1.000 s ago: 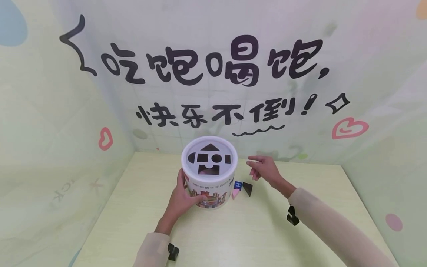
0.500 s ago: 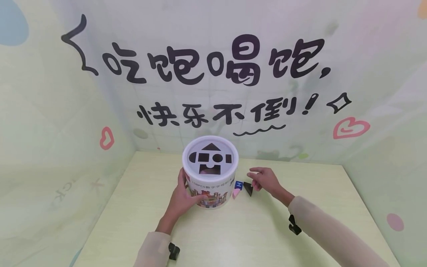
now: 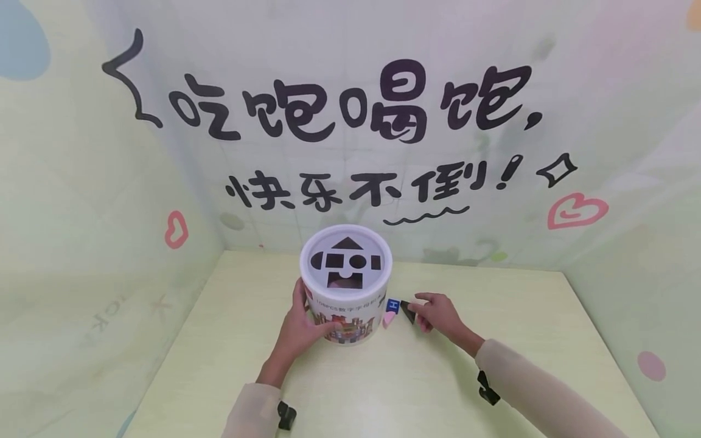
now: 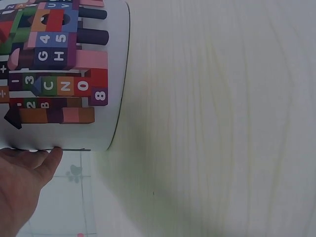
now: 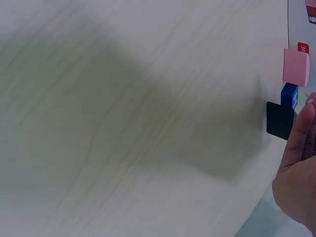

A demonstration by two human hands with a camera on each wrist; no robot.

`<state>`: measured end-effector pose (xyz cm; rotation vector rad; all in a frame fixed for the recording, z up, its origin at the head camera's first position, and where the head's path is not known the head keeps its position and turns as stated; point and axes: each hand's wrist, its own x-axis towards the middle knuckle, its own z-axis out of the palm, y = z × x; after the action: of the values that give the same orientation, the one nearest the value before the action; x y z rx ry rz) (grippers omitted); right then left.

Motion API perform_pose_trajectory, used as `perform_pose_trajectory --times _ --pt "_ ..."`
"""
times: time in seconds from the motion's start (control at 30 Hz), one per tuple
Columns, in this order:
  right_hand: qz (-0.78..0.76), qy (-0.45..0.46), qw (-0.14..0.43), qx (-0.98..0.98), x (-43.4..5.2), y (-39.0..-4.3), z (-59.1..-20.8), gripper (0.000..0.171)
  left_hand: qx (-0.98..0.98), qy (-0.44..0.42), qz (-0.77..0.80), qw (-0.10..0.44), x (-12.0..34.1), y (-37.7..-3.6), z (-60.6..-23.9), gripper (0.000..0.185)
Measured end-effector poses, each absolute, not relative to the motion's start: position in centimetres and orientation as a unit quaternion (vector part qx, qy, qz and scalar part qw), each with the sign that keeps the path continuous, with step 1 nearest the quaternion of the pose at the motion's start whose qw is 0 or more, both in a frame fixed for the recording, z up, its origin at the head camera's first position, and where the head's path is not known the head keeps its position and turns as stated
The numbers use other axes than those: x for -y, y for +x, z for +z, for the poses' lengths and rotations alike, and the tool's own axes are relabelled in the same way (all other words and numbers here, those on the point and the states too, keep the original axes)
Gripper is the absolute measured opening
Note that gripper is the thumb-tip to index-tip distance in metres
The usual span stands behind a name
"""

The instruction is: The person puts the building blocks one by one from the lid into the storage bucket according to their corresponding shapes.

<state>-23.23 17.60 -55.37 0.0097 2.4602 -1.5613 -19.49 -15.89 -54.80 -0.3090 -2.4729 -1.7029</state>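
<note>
at frame centre the left hand (image 3: 303, 329) wraps its fingers round the white shape-sorter tub (image 3: 346, 283), steadying it on the table (image 3: 416, 389). just right of it, the right hand (image 3: 438, 313) touches the black triangular block (image 3: 406, 309) with fingertips, whether pinching i cannot tell; blue block (image 3: 392, 304) and pink block (image 3: 388, 318) lie beside the tub.

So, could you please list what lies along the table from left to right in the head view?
Left hand → white bucket → pink block → black triangle block → right hand.
</note>
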Motion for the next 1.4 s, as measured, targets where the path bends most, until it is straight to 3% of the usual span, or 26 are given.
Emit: perform_pose_trajectory --times 1.13,1.4 --pt "-0.466 0.020 0.094 -0.880 -16.9 -21.8 -56.8 0.045 0.821 -0.090 -0.560 0.067 15.9 -18.9 -54.8 0.125" --pt "-0.454 0.021 0.094 -0.886 -17.1 -21.6 -57.3 0.035 0.824 -0.093 -0.555 0.071 15.8 -19.0 -54.8 0.123"
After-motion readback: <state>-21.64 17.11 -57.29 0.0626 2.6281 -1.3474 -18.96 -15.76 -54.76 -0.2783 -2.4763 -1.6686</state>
